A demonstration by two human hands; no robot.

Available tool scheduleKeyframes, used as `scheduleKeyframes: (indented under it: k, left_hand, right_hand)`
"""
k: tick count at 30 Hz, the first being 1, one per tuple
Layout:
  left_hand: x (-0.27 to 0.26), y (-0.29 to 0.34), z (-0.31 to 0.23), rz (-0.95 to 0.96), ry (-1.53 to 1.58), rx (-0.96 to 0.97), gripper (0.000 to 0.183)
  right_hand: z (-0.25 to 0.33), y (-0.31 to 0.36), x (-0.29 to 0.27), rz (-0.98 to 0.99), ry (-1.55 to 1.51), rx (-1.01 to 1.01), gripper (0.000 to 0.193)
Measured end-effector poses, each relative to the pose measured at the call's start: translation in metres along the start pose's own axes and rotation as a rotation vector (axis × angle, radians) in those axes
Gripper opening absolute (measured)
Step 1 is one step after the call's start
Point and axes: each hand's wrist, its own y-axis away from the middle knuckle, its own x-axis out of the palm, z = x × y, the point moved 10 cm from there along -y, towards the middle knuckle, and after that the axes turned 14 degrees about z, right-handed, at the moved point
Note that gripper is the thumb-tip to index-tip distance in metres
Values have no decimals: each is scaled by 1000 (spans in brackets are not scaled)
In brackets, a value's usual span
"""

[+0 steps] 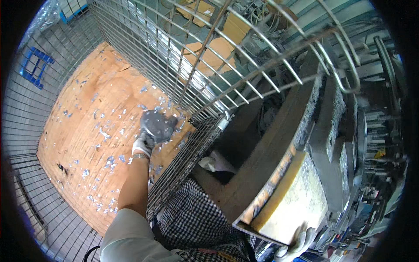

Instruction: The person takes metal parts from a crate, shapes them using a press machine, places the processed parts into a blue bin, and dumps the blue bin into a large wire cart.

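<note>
My left hand (143, 145), in a whitish glove, reaches down into a wire cage and is closed on the near edge of a dark grey rounded part (156, 125) with a short stub on its right side. The part is low over the wooden board (83, 131) at the cage's bottom; whether it touches the board I cannot tell. At the lower right my right hand (301, 243), also gloved, lies with its fingers apart on the front edge of a pale, yellow-edged block (297, 198). Nothing shows in that hand.
Silvery flakes (104, 134) are scattered over the board. Wire mesh walls (174, 56) surround it, with a bent frame rising at the right. Heavy dark machinery (270, 139) stands beside the cage. Cardboard pieces (214, 56) and a blue plastic grid (36, 66) lie outside it.
</note>
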Motion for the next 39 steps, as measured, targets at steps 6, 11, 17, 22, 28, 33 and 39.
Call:
scheduleKeyframes:
  k: [6, 11, 17, 22, 28, 33, 39]
  left_hand:
    - [71, 119, -88, 215, -453, 317, 18]
    - [199, 258, -132, 545, -648, 482, 32]
    - [375, 435, -42, 1130, -930, 613, 20]
    - [444, 531, 119, 1950, -1184, 302, 21]
    - [479, 543, 252, 2095, -1638, 584, 7]
    - [509, 481, 341, 1382, -2215, 714, 34]
    - [528, 449, 413, 1151, -2505, 644, 50]
  right_hand:
    - [-15, 24, 1, -103, -116, -41, 57]
    - [-20, 24, -16, -225, -343, -58, 60]
    - [-36, 5, -15, -166, -1842, -98, 74]
    - [-78, 29, -31, -116, -2243, -111, 67]
    - [-162, 140, 21, -227, -2004, 710, 14]
    - [-171, 174, 52, -473, -1789, 818, 20]
    - [-172, 194, 41, -129, -1057, 1007, 64]
